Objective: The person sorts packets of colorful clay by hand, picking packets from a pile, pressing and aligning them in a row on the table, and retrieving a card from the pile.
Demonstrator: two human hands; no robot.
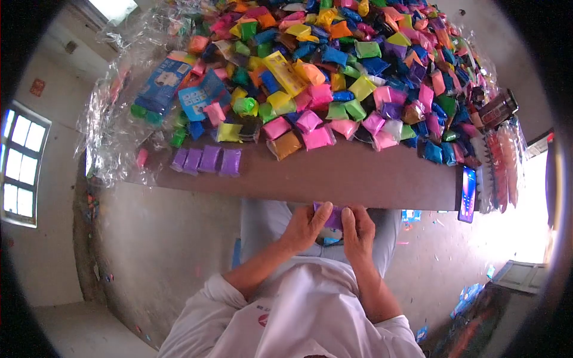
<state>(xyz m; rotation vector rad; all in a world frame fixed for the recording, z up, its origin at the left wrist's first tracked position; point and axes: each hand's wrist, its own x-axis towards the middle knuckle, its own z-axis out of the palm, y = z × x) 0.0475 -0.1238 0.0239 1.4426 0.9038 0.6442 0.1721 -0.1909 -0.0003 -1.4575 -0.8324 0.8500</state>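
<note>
A small purple packet (335, 218) is held between my two hands, just off the table's near edge and above my lap. My left hand (307, 227) pinches its left end with the thumb on top. The right end is gripped by my right hand (358, 229), thumb also on top. On the table's left front part lies a row of several purple packets (209, 160), side by side. What is inside the packets cannot be made out.
A big heap of colourful packets (334, 56) covers the back of the brown table (286, 176). Crumpled clear plastic (110, 125) hangs over the left side. A lit phone (467, 194) lies at the right front edge. Blue printed wrappers (205, 94) rest on the heap's left.
</note>
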